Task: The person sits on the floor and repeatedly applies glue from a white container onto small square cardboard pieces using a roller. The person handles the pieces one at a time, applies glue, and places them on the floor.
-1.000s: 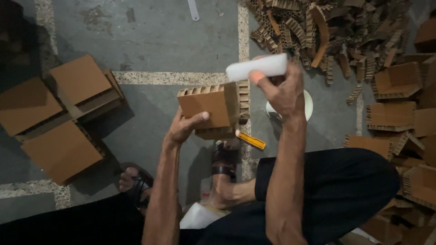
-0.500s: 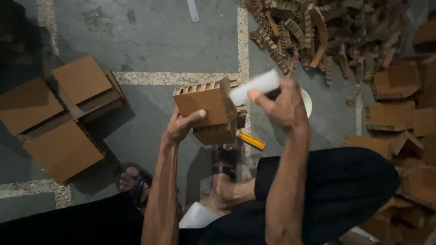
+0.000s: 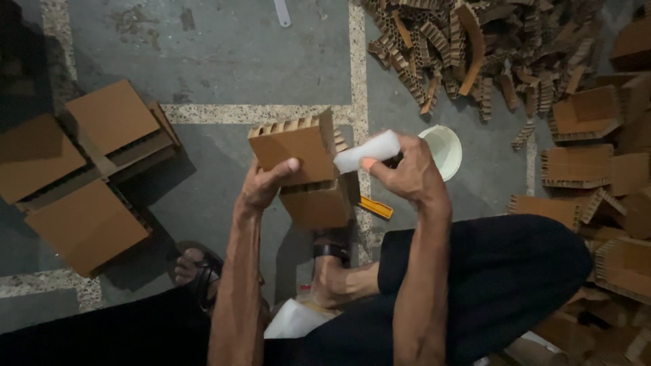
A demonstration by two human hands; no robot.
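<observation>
The left hand (image 3: 261,186) grasps a brown corrugated-cardboard block (image 3: 293,146) with open flutes along its top edge, thumb pressed flat on the near face and fingers behind it. The right hand (image 3: 407,173) is clenched around a white cylindrical bottle (image 3: 366,151), whose free end touches the block's right edge at about 3 o'clock from the block's centre. Directly below the block, at 6 o'clock, a second brown cardboard block (image 3: 319,203) rests against it; whether the two are joined cannot be told.

Just beside the right hand, at 1 o'clock, stands a round white plastic cup (image 3: 444,149) on the grey concrete floor (image 3: 237,61). At 7 o'clock from that hand lies a small orange utility knife (image 3: 375,207). Below it a foot in a dark sandal (image 3: 332,254) shows.

Well apart, at 9 o'clock from the left hand, sit flat stacked brown cardboard assemblies (image 3: 88,169). At 12 to 1 o'clock lies a heap of loose corrugated cardboard strips (image 3: 468,47), and at 3 o'clock, notched cardboard pieces (image 3: 583,142) are piled along the right edge.
</observation>
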